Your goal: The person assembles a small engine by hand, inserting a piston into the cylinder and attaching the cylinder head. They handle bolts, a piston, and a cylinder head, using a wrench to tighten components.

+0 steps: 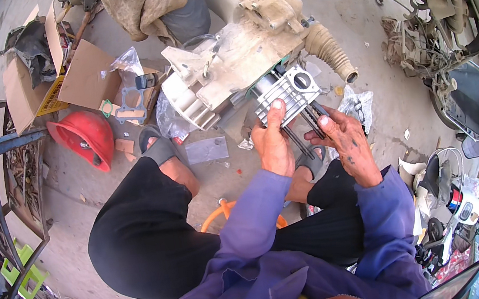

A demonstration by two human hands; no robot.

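Left hand (273, 146), finned cylinder (281, 98) gripped; printed carton (53, 100)

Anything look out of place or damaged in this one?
No damage or spill stands out. The clear plastic bag and flat plastic sheet littering the ground around the dusty engine look untidy. The bright finned cylinder under the left hand's thumb also looks oddly clean against that engine.
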